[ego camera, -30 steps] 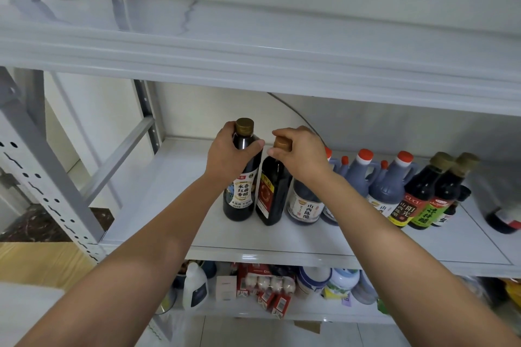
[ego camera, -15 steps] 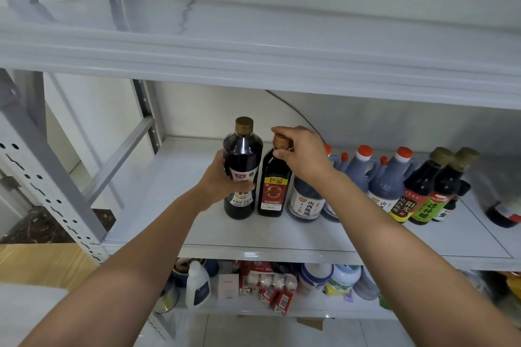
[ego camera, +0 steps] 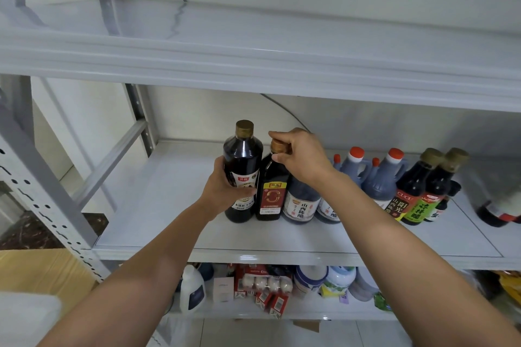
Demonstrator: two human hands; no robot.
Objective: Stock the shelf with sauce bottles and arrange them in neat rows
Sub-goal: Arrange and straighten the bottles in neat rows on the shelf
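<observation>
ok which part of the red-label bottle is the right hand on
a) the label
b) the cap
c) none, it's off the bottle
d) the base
b: the right hand pinches the gold cap of the red-label bottle, well above the label, while the left hand grips the taller bottle beside it.

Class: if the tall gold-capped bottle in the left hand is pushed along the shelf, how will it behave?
The gold-capped bottle is tall and narrow, so a push near its neck would probably tip it. It looks full of dark liquid, so likely heavy for its size. Its glossy wall may slip in the left hand.
</observation>
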